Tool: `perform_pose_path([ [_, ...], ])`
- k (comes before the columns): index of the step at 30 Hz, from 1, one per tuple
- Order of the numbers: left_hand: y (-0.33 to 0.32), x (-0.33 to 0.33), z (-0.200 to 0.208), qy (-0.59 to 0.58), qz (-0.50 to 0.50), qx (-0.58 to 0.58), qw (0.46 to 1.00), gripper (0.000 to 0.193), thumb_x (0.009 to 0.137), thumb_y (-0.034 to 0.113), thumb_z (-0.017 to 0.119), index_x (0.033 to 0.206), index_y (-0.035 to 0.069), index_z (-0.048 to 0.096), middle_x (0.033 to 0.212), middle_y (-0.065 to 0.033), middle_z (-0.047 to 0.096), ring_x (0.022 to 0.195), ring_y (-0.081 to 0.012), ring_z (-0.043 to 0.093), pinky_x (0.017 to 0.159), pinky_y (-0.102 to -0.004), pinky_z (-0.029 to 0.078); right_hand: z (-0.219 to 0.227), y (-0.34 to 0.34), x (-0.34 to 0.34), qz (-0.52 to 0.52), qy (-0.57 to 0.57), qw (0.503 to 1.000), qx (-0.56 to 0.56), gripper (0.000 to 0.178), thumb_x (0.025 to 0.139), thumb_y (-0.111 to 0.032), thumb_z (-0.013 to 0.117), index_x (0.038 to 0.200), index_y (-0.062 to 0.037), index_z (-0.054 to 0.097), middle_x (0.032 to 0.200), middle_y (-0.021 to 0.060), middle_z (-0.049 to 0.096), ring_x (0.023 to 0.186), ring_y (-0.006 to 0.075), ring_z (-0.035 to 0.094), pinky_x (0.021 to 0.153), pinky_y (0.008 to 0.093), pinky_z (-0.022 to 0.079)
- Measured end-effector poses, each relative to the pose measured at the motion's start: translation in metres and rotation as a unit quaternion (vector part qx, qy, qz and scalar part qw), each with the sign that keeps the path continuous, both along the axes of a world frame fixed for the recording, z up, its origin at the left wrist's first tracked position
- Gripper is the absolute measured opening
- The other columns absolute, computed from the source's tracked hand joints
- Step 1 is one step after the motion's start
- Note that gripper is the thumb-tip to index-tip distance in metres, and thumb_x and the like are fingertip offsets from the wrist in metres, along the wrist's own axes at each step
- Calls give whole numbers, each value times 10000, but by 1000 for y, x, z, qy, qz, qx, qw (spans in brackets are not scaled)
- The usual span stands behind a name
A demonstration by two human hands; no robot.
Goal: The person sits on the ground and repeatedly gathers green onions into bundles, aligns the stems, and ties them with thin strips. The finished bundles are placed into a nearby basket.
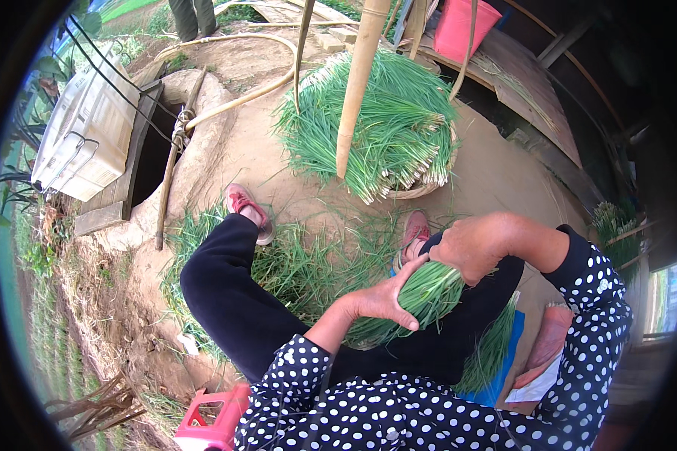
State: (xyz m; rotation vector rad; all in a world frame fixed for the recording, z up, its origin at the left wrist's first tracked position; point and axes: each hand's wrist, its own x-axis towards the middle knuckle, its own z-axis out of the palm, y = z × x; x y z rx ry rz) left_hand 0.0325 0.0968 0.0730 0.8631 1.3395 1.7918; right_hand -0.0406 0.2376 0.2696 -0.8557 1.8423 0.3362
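Observation:
A thick bunch of green chives (433, 292) lies across my lap, between both hands. My left hand (381, 302) is wrapped round its left side, thumb stretched along the front. At the bunch's upper right, my right hand (466, 246) is closed on the leaves, with some fingertips hidden behind it. Past my feet a round woven basket (415, 193) is heaped with more chives (384, 94), many with their pale stem ends toward me. Loose green leaves (301, 263) are strewn over the ground between my legs. Further chives (490, 349) lie on a blue sheet (517, 331) beside my right thigh.
A bamboo pole (359, 90) rises in front of the basket. White crates (90, 128) stand on boards at the far left, beside a dark pit. A pink bucket (466, 28) sits at the back right, a pink stool (214, 417) at lower left. Someone's legs (193, 16) show far off.

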Motion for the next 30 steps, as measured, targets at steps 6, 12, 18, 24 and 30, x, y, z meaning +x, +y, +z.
perform_pose_path([
  [6, 19, 15, -29, -201, -56, 77, 975, 1079, 604, 224, 889, 1462, 66, 255, 1385, -69, 422, 1293, -209, 376, 1096, -356, 287, -25, -16, -50, 14, -28, 999, -6, 513, 516, -135, 787, 991, -28, 625, 851, 135, 658, 815, 291, 648, 722, 392, 518],
  [12, -10, 3, -50, -362, 124, 207, 900, 633, 692, 137, 740, 1255, -20, 497, 1110, -157, 632, 1002, -275, 631, 915, -416, 506, -63, 24, -82, -256, 180, 837, -449, 1007, 627, -314, 837, 1436, -76, 286, 1330, 207, 454, 1212, 322, 482, 953, 429, 445],
  [18, -37, -11, -49, -374, 205, 200, 882, 609, 703, 99, 736, 1254, -10, 502, 1125, -133, 627, 1008, -254, 628, 918, -396, 504, -165, 19, -10, -585, -118, 628, -499, 1169, 728, -710, 624, 1501, -26, 75, 1478, 248, 271, 1361, 312, 304, 1121, 423, 230],
  [24, -46, -11, -44, -378, 251, 159, 877, 573, 708, 71, 741, 1239, 12, 533, 1109, -67, 629, 999, -197, 610, 901, -349, 491, -215, -3, 34, -636, -182, 510, -550, 1050, 813, -695, 521, 1506, -45, 75, 1528, 156, 201, 1403, 247, 220, 1135, 393, 222],
  [30, -51, -16, -38, -373, 249, 142, 882, 581, 701, 80, 737, 1237, 6, 524, 1098, -76, 628, 976, -203, 617, 894, -354, 501, -223, 5, 32, -641, -253, 458, -562, 1017, 825, -680, 520, 1501, -34, 120, 1477, 140, 328, 1361, 237, 313, 1115, 391, 277],
])
